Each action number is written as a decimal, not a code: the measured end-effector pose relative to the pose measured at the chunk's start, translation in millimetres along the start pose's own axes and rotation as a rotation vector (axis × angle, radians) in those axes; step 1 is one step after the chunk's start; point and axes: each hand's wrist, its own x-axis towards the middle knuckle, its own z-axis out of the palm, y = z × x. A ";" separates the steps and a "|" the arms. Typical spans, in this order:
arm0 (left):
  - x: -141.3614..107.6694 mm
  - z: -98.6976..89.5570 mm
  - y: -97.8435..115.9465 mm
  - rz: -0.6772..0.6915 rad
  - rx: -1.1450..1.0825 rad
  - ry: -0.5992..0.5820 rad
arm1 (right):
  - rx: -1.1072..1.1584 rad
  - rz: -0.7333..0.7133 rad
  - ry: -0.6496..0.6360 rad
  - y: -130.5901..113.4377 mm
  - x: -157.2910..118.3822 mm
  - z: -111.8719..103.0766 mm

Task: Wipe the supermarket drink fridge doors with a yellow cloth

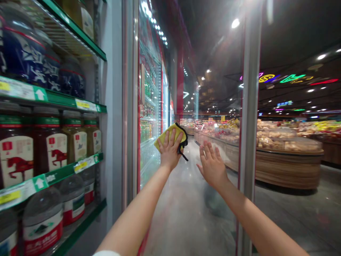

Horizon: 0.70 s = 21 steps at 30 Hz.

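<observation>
My left hand (pixel 169 147) presses a yellow cloth (pixel 162 137) with black edging flat against a glass door (pixel 194 199). The fingers are spread over the cloth, and a black strap hangs from its right side. To the right, my right hand (pixel 212 164) is open, palm toward the glass with its fingers stretched upward and nothing in it. It seems to rest on the pane; the exact contact is hard to tell. A metal frame (pixel 249 128) borders the pane on the right.
Shelves with green edges (pixel 77 165) at the left hold jars (pixel 55 142) and large bottles (pixel 42 220). Through the glass stand lit coolers (pixel 149 117). A rounded wooden display counter (pixel 287 169) stands at the right.
</observation>
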 end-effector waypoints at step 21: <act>-32.2 2.5 -37.2 -0.198 0.011 0.060 | -0.047 -0.069 0.082 4.3 -15.2 -0.6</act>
